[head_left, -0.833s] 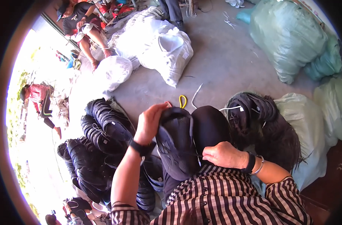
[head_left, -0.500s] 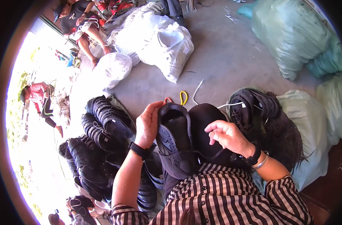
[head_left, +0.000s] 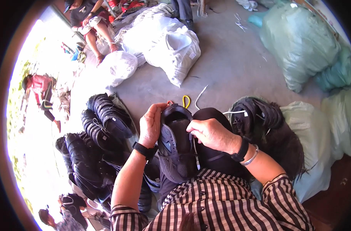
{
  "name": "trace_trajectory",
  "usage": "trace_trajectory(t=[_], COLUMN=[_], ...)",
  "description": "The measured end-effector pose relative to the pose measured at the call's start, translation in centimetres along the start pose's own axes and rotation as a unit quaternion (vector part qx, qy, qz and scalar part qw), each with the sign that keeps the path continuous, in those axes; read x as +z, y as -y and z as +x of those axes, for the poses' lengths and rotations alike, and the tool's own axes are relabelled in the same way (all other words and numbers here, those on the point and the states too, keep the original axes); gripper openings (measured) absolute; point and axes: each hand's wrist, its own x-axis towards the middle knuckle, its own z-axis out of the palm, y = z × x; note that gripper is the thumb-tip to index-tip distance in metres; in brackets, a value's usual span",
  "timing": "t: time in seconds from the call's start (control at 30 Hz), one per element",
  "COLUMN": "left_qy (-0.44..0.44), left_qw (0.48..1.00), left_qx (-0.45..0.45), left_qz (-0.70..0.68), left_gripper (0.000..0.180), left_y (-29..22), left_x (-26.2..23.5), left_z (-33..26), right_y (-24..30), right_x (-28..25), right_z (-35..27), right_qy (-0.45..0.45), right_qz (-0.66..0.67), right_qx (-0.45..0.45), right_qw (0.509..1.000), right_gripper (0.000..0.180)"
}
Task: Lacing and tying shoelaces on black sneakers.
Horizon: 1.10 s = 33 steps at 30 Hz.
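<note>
1. Head view: the dark shoe [head_left: 176,148] rests upright on the person's lap, near the scene's middle. The left hand [head_left: 152,125] is curled around its left side, gripping it.
2. The right hand [head_left: 210,134] pinches with its fingertips at the shoe's right edge; what they hold is too small to tell.
3. Judged advice: keep the left grip firm so the shoe stays steady, and work the right fingers in small pulls.
4. A pile of dark shoes [head_left: 94,146] lies left.

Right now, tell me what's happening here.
A person in a striped shirt holds a dark shoe on their lap. The left hand grips its side near the opening, while the right hand works at the laces. A pile of dark shoes lies to the left, and an open sack of more shoes sits to the right.
</note>
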Motion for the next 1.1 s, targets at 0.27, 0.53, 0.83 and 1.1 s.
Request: trace_trajectory(t=[0.27,0.53,0.83,1.1], left_qy=[-0.166,-0.055,-0.029,-0.038], left_qw=[0.950,0.989,0.917,0.978], left_qx=[0.059,-0.090,-0.247,-0.191], left_qz=[0.256,-0.105,-0.311,-0.075], left_gripper=[0.018,0.015,0.016,0.029], left_y=[-0.7,-2.3,-0.7,-4.0], left_x=[-0.5,0.7,-2.8,-3.4], left_z=[-1.5,-8.2,-10.4,-10.5], right_y=[1.7,1.0,1.6,1.1], right_x=[1.2,2.8,2.1,2.8], right_z=[-1.8,-4.2,-3.0,-2.4], right_qy=[-0.073,-0.001,0.022,0.018], right_qz=[0.140,0.009,0.088,0.020], right_qx=[0.106,0.116,0.228,0.194], right_qw=[0.982,0.993,0.969,0.981], right_gripper=[0.017,0.006,0.011,0.011])
